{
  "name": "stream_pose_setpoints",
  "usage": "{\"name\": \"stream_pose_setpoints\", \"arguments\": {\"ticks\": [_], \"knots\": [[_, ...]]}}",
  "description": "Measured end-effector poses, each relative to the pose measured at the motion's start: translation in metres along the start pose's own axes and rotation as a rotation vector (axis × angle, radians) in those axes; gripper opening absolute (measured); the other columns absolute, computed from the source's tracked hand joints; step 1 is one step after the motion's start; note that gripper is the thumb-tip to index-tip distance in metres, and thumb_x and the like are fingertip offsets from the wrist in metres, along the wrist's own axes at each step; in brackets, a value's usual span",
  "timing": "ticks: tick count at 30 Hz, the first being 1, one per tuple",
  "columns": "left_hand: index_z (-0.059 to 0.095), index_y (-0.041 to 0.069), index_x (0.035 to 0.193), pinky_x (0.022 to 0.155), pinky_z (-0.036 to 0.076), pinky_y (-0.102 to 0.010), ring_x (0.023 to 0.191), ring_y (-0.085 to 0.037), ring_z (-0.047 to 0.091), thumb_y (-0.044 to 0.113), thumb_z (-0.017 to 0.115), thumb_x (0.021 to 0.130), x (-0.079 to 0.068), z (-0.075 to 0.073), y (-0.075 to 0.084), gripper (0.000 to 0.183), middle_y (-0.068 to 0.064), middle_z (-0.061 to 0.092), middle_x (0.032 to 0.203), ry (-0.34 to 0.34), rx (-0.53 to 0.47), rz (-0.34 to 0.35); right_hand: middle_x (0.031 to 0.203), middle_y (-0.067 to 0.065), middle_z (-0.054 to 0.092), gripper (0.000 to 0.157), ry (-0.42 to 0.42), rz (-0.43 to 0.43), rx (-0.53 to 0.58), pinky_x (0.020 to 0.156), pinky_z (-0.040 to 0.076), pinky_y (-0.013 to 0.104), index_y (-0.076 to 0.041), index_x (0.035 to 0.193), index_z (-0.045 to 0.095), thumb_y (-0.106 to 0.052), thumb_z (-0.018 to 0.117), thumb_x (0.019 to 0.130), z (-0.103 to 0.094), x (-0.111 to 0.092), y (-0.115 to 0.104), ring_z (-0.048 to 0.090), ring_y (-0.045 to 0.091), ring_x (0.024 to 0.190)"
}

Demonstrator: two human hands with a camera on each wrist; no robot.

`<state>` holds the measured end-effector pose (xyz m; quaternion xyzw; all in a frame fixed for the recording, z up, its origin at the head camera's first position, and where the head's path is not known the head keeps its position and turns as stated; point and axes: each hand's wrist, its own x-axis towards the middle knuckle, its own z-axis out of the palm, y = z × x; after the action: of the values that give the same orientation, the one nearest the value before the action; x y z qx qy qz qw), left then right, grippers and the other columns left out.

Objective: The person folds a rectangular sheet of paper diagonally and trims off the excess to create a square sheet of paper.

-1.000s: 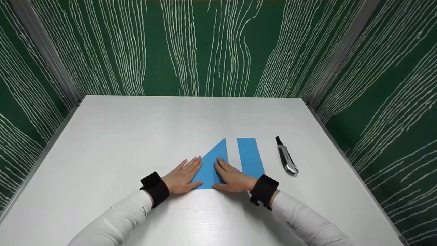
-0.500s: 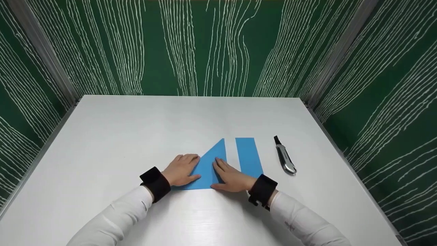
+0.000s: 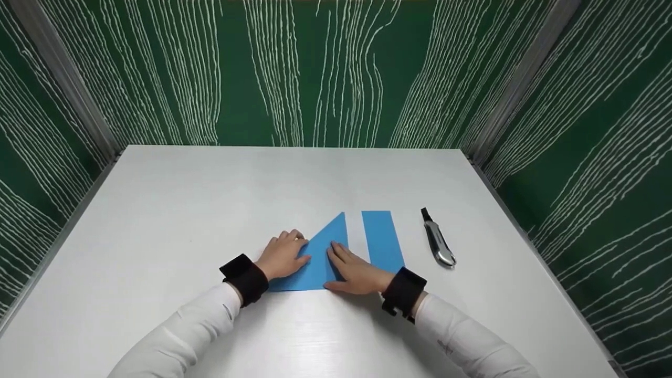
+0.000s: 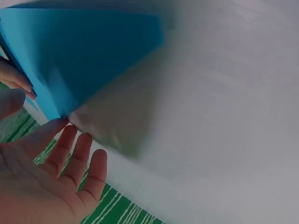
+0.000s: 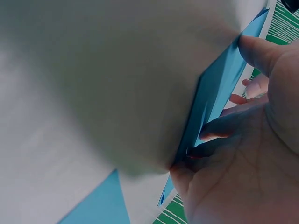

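A blue sheet of paper (image 3: 320,257), folded to a slanting edge on its left, lies on the white table. My right hand (image 3: 359,275) rests on its right part, fingers spread and fairly straight, thumb near the bottom edge. At the slanting edge is my left hand (image 3: 283,254), fingers bent at the knuckles and thumb lying over the paper. In the left wrist view, the index fingertip (image 4: 60,122) touches the paper's corner, with the thumb apart from it. The right wrist view shows right fingertips (image 5: 180,175) along the paper's edge.
Right of the folded sheet lies a separate blue paper strip (image 3: 383,236), its lower end partly behind the right hand. Farther right is a grey and black utility knife (image 3: 440,244). Green walls (image 3: 336,73) with white lines stand behind and beside the table (image 3: 236,178).
The left hand has shifted slightly away from the body and its straight fingers have bent, uncovering the sheet's lower left corner. The right hand stays in place on the paper.
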<state>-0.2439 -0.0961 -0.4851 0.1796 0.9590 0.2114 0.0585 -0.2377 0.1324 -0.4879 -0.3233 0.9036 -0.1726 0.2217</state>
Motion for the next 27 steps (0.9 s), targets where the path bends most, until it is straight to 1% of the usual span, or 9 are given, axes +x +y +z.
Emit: {"name": "stream_pose_setpoints", "arguments": {"ticks": [4,8,12,14,16,19,23,27], "knots": [[0.064,-0.003,0.132,0.104,0.048,-0.055,0.121,-0.037,0.057,0.025,0.065,0.101,0.003,-0.003,0.006,0.042,-0.019,0.061,0.131,0.006,-0.097,-0.062,0.172,0.026,0.002,0.086,-0.008,-0.005,0.008,0.129,0.022,0.056,0.004,0.163,0.013,-0.044,0.055,0.105,-0.001,-0.001,0.001,0.006,0.042,0.162],[0.066,-0.002,0.130,0.104,0.052,-0.051,0.118,-0.036,0.062,0.019,0.067,0.100,0.004,-0.006,0.008,0.037,-0.020,0.066,0.124,0.025,-0.202,-0.112,0.172,0.026,0.002,0.086,-0.011,-0.008,0.011,0.129,0.021,0.057,0.005,0.162,0.013,-0.043,0.055,0.105,-0.001,-0.001,0.001,0.005,0.043,0.162],[0.070,0.000,0.125,0.095,0.058,-0.048,0.108,-0.033,0.071,0.012,0.070,0.097,0.005,-0.008,0.005,0.031,-0.019,0.074,0.114,0.066,-0.270,-0.139,0.173,0.024,0.003,0.086,-0.006,-0.004,0.009,0.129,0.022,0.056,0.003,0.163,0.013,-0.043,0.056,0.105,0.000,0.000,0.001,0.006,0.041,0.162],[0.073,0.000,0.121,0.091,0.059,-0.046,0.101,-0.032,0.073,0.010,0.072,0.095,0.006,-0.007,0.002,0.028,-0.018,0.076,0.108,0.082,-0.305,-0.158,0.173,0.023,0.003,0.086,-0.005,-0.003,0.012,0.129,0.023,0.055,0.002,0.163,0.013,-0.044,0.057,0.104,0.001,0.001,0.001,0.006,0.040,0.162],[0.075,0.000,0.116,0.087,0.059,-0.044,0.095,-0.029,0.073,0.008,0.073,0.093,0.006,-0.007,-0.001,0.025,-0.017,0.076,0.101,0.098,-0.334,-0.171,0.174,0.022,0.002,0.087,-0.007,0.004,0.020,0.130,0.022,0.055,0.001,0.164,0.012,-0.045,0.057,0.104,0.001,0.001,0.002,0.005,0.039,0.163],[0.076,-0.002,0.112,0.085,0.059,-0.042,0.090,-0.026,0.071,0.007,0.074,0.092,0.006,-0.006,-0.004,0.022,-0.016,0.075,0.096,0.105,-0.377,-0.183,0.173,0.023,0.001,0.088,0.003,0.006,0.039,0.129,0.023,0.056,0.001,0.164,0.013,-0.045,0.059,0.103,0.001,0.002,0.002,0.005,0.040,0.163],[0.076,-0.003,0.111,0.086,0.058,-0.042,0.090,-0.026,0.070,0.006,0.074,0.091,0.005,-0.005,-0.007,0.022,-0.017,0.074,0.095,0.108,-0.411,-0.187,0.172,0.027,0.001,0.093,0.044,0.026,0.056,0.128,0.026,0.056,0.002,0.163,0.015,-0.046,0.064,0.100,0.001,0.002,0.005,0.007,0.042,0.162],[0.077,-0.003,0.110,0.087,0.058,-0.042,0.090,-0.026,0.070,0.006,0.075,0.090,0.006,-0.004,-0.007,0.022,-0.017,0.074,0.095,0.116,-0.421,-0.184,0.171,0.029,0.002,0.096,0.094,0.062,0.065,0.128,0.026,0.056,0.003,0.163,0.015,-0.047,0.067,0.098,0.001,0.003,0.009,0.009,0.044,0.161]]}}
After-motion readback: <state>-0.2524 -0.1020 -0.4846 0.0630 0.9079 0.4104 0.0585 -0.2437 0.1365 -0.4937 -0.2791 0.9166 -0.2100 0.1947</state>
